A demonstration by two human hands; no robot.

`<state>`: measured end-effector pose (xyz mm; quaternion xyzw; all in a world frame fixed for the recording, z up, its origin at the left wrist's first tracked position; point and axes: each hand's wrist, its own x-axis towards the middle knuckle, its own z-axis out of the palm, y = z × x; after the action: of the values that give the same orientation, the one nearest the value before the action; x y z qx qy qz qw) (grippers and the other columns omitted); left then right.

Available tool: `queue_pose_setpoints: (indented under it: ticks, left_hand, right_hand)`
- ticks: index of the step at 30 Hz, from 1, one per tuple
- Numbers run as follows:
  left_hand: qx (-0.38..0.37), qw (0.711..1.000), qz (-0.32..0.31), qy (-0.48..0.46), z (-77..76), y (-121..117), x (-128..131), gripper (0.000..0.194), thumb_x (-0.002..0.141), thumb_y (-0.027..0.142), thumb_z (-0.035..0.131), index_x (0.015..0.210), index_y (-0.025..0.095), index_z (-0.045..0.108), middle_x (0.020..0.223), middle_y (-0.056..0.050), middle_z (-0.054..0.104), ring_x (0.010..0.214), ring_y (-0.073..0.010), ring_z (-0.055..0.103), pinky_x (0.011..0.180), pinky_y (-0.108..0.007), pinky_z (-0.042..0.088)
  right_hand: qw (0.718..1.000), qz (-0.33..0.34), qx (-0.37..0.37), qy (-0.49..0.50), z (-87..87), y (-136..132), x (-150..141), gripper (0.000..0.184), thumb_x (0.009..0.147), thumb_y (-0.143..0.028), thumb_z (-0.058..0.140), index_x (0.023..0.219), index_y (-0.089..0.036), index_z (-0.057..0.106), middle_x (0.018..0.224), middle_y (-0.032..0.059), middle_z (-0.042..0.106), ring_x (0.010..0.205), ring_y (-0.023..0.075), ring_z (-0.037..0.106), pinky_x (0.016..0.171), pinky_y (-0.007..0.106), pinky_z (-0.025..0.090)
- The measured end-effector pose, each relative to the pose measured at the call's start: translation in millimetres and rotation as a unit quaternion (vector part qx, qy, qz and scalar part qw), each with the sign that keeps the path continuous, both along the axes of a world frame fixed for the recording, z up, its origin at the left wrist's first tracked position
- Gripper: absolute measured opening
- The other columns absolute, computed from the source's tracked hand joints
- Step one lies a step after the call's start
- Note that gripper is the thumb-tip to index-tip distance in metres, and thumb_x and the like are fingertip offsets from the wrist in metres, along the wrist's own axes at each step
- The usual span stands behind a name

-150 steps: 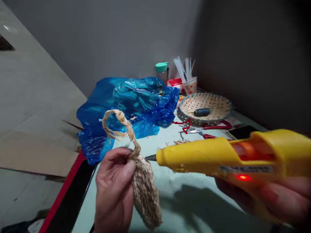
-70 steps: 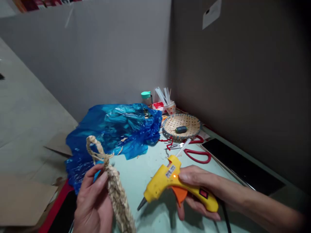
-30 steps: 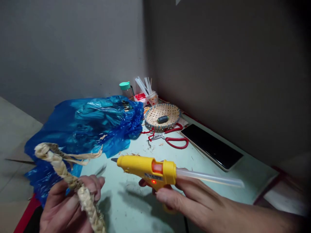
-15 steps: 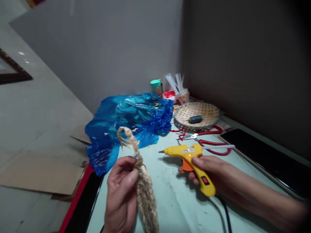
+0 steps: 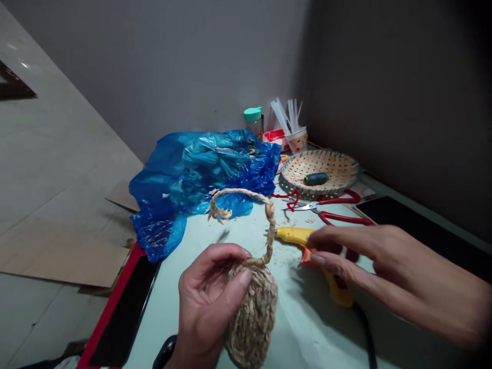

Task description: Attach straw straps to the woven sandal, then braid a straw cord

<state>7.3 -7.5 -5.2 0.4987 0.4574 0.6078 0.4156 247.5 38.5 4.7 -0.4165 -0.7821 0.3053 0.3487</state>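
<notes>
Change noted: the glue gun (image 5: 294,235), carried clear of the surface half a second earlier, now appears to rest on the desk (image 5: 295,328), inward of the right edge, nozzle pointing towards the left edge. The woven pad (image 5: 255,307) also presents its broad face, where a narrower side showed. Assessment: gluing looks paused, with the right hand all but freed and the pad in the left hand's charge alone.

Left hand (image 5: 215,292): pinching the pad firmly at its upper end, thumb across the front, fingers behind. The pad hangs over the near part of the desk; its braided cord (image 5: 270,230) rises from the top and arches over towards the left edge, ending in a frayed tuft.

Right hand (image 5: 395,261): reaching in from the right edge, palm down above the gun. Grip slackened; thumb and forefinger stand parted near the orange trigger (image 5: 306,256), not wrapped round the handle. Fingertip contact cannot be determined. In this view the cord crosses the nozzle's tip; whether they touch cannot be told.
</notes>
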Motion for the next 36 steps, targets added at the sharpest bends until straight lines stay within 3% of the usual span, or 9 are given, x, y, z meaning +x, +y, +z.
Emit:
queue_pose_setpoints:
  ticks: [1, 3, 6, 8, 15, 20, 29, 36]
  left_hand:
    - [-0.006, 1.0, -0.008, 0.002, -0.5, 0.8, 0.7, 0.019, 0.076, 0.01, 0.072, 0.084, 0.027, 0.076, 0.079, 0.002, 0.071, 0.073, -0.0107, 0.065, 0.067, -0.014, 0.05]
    - [-0.026, 0.999, -0.03, -0.006, -1.3, 2.0, 2.2, 0.018, 0.076, 0.011, 0.072, 0.084, 0.027, 0.075, 0.078, 0.002, 0.071, 0.072, -0.0109, 0.065, 0.067, -0.015, 0.05]
    - [-0.07, 0.995, -0.055, -0.041, -1.6, 2.8, 4.9, 0.012, 0.076, 0.015, 0.074, 0.084, 0.024, 0.075, 0.075, 0.0, 0.07, 0.07, -0.0114, 0.063, 0.065, -0.017, 0.05]
    - [-0.096, 0.991, -0.06, -0.071, -0.7, 3.0, 6.5, 0.009, 0.074, 0.017, 0.076, 0.082, 0.022, 0.074, 0.074, 0.0, 0.068, 0.067, -0.0106, 0.061, 0.062, -0.016, 0.048]
    - [-0.146, 0.976, -0.048, -0.154, -1.2, 5.1, 6.4, 0.015, 0.073, 0.018, 0.078, 0.088, 0.022, 0.076, 0.079, -0.001, 0.072, 0.068, -0.0098, 0.064, 0.063, -0.015, 0.05]
    - [-0.168, 0.972, -0.032, -0.159, -7.1, 6.1, 6.3, 0.013, 0.073, 0.018, 0.078, 0.086, 0.021, 0.078, 0.081, -0.003, 0.074, 0.07, -0.0119, 0.068, 0.065, -0.017, 0.053]
    - [-0.184, 0.961, -0.031, -0.206, -8.8, 8.9, 7.4, 0.018, 0.071, 0.017, 0.078, 0.089, 0.022, 0.078, 0.079, -0.003, 0.075, 0.068, -0.0133, 0.069, 0.064, -0.019, 0.055]
    - [-0.188, 0.959, -0.032, -0.208, -6.6, 9.3, 8.0, 0.018, 0.074, 0.015, 0.076, 0.09, 0.022, 0.077, 0.079, -0.002, 0.075, 0.069, -0.0125, 0.069, 0.064, -0.019, 0.054]
  right_hand:
    - [1.0, 0.006, -0.02, 0.007, 10.0, -0.3, -8.2, 0.018, 0.087, -0.039, 0.067, 0.102, -0.03, 0.073, 0.096, 0.0005, 0.072, 0.086, 0.0204, 0.067, 0.07, 0.026, 0.054]
    - [0.992, 0.055, -0.078, 0.079, 27.4, 2.8, -25.3, 0.026, 0.084, -0.042, 0.071, 0.108, -0.031, 0.07, 0.106, -0.0014, 0.069, 0.097, 0.0198, 0.065, 0.078, 0.024, 0.054]
    - [0.958, 0.14, -0.184, 0.168, 39.5, 12.6, -44.0, 0.012, 0.088, -0.036, 0.069, 0.09, -0.024, 0.071, 0.089, -0.0031, 0.069, 0.084, 0.0135, 0.066, 0.07, 0.018, 0.052]
    - [0.945, 0.153, -0.206, 0.201, 38.8, 17.5, -48.6, 0.015, 0.09, -0.031, 0.067, 0.081, -0.021, 0.071, 0.078, -0.0038, 0.067, 0.073, 0.0097, 0.063, 0.065, 0.016, 0.049]
    - [0.966, 0.101, -0.139, 0.192, 29.3, 8.2, -38.4, 0.011, 0.088, -0.026, 0.068, 0.082, -0.02, 0.075, 0.082, -0.003, 0.073, 0.08, 0.0109, 0.066, 0.073, 0.014, 0.05]
    - [0.982, 0.078, -0.034, 0.167, 17.7, 0.3, -36.6, 0.011, 0.087, -0.019, 0.066, 0.085, -0.022, 0.076, 0.082, -0.003, 0.074, 0.077, 0.0125, 0.068, 0.066, 0.016, 0.052]
    - [0.986, 0.084, 0.072, 0.122, 10.4, 2.0, -36.3, 0.015, 0.086, -0.009, 0.062, 0.085, -0.018, 0.073, 0.08, -0.0024, 0.074, 0.077, 0.0115, 0.068, 0.071, 0.016, 0.053]
    - [0.98, 0.092, 0.135, 0.114, 8.4, -0.3, -34.5, 0.019, 0.089, -0.008, 0.058, 0.089, -0.022, 0.07, 0.085, -0.0028, 0.076, 0.078, 0.0131, 0.07, 0.075, 0.022, 0.054]
